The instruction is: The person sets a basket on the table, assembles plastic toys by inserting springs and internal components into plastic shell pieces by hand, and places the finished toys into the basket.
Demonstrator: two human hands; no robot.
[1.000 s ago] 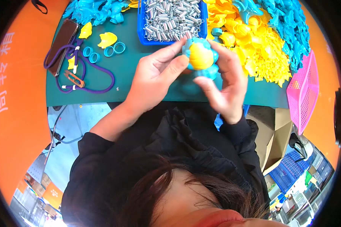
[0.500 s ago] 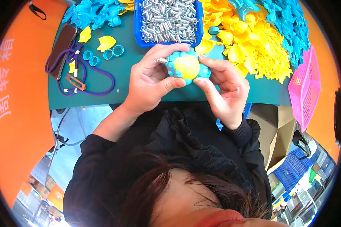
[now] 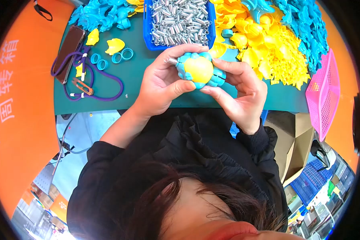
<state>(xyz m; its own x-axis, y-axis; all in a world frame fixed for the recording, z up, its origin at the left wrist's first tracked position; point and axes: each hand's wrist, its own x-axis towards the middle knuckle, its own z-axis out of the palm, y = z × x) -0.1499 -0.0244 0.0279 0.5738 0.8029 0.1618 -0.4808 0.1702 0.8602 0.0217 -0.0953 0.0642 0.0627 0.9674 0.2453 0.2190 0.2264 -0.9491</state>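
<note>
A rounded blue and yellow plastic piece (image 3: 199, 69) is held between both hands above the table's near edge, its yellow face turned up. My left hand (image 3: 164, 78) is closed on its left side, thumb below and fingers along the top. A metal spring (image 3: 171, 61) sticks out at the piece's left, beside my left fingers; its inner end is hidden. My right hand (image 3: 243, 90) pinches the right side between thumb and forefinger, where dark gaps show in the blue part.
Beyond the hands stands a blue tray (image 3: 148, 30) of springs. Yellow parts (image 3: 264, 48) and blue parts (image 3: 306, 32) are heaped at right, near a pink basket (image 3: 324, 96). At left lie blue rings (image 3: 116, 58), a phone (image 3: 69, 50), a purple cord (image 3: 118, 82) and snips (image 3: 83, 86).
Since the first frame, the piece has moved left and turned, and the spring beside my left fingers has come into view. Over the last half second, the piece has tilted slightly, showing more blue at right.
</note>
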